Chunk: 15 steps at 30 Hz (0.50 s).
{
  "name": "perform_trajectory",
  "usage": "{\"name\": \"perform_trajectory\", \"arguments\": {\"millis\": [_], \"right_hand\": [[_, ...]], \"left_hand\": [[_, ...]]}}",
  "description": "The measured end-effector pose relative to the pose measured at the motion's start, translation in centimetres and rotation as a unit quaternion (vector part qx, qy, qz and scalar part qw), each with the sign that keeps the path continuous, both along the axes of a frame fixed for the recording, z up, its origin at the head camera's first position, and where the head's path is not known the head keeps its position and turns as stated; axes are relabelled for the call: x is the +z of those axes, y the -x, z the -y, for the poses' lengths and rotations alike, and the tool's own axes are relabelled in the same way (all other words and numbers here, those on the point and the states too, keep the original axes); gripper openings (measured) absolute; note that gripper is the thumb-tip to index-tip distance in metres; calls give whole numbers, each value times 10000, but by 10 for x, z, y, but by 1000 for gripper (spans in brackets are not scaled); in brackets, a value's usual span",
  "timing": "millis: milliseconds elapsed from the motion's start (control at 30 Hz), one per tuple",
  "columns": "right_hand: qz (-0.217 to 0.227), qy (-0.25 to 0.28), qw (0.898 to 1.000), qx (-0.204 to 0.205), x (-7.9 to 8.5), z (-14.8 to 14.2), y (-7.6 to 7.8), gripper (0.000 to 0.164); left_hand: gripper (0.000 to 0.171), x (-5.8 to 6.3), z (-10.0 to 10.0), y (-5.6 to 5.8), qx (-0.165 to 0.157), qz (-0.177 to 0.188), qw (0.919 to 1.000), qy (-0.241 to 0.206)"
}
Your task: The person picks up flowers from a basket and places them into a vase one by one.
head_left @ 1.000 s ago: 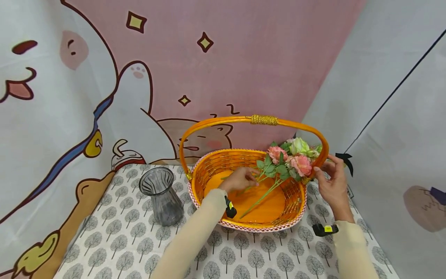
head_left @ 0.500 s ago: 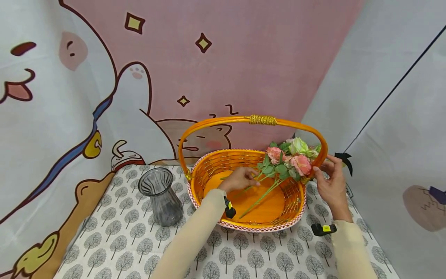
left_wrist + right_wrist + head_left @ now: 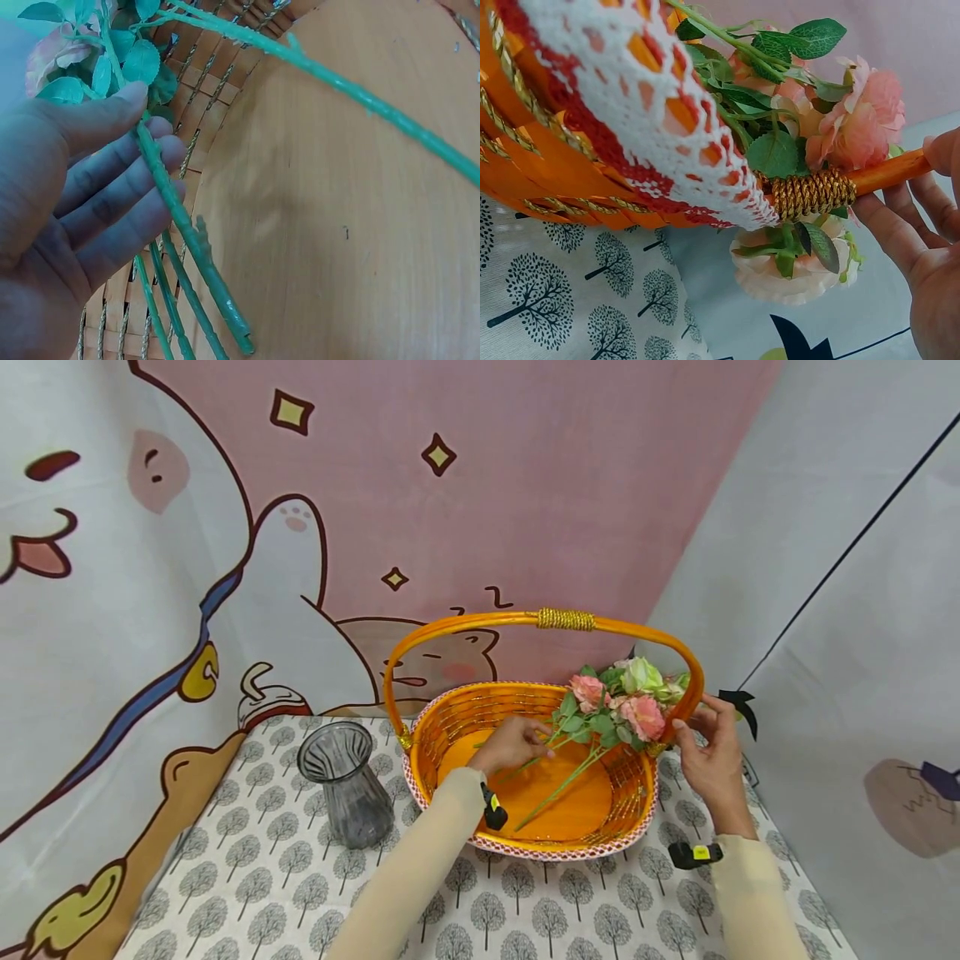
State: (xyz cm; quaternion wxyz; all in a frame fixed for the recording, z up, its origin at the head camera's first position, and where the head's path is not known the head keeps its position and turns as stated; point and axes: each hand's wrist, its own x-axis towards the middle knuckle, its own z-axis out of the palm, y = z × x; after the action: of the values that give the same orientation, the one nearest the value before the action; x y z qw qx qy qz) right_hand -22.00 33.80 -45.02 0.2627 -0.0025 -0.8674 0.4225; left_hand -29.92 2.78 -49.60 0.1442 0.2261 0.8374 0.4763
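Note:
An orange woven basket [image 3: 566, 853] with a tall arched handle [image 3: 465, 618] stands on the table. Artificial flowers with pink [image 3: 643, 717] and pale green [image 3: 641, 675] heads lean at its right end, their green stems slanting down into it. Inside the basket, my left hand [image 3: 516, 745] pinches a stem [image 3: 169, 187] between thumb and fingers, as the left wrist view shows. Another stem [image 3: 360, 97] lies apart from this hand, across the basket floor. My right hand [image 3: 714, 752] holds the handle's right side, just above its gold cord wrapping [image 3: 814, 195].
A grey ribbed glass vase [image 3: 348, 785] stands left of the basket. Under both spreads a white tablecloth [image 3: 262, 893] printed with trees. Cartoon-patterned curtains [image 3: 525, 485] hang close behind and along the right side.
The flower heads have shifted slightly to the left. Both hands keep nearly the same places, and the basket and vase stay where they were.

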Motion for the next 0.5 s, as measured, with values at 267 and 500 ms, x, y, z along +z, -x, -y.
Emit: {"name": "perform_trajectory", "arguments": {"millis": [267, 500], "right_hand": [[-156, -2, 9998, 107, 0, 0, 1, 55], [-257, -110, 9995, 143, 0, -2, 3, 53]], "left_hand": [[33, 1, 1, -1, 27, 200, 9998, -76], [35, -1, 3, 1, -195, 353, 9983, -410]]}}
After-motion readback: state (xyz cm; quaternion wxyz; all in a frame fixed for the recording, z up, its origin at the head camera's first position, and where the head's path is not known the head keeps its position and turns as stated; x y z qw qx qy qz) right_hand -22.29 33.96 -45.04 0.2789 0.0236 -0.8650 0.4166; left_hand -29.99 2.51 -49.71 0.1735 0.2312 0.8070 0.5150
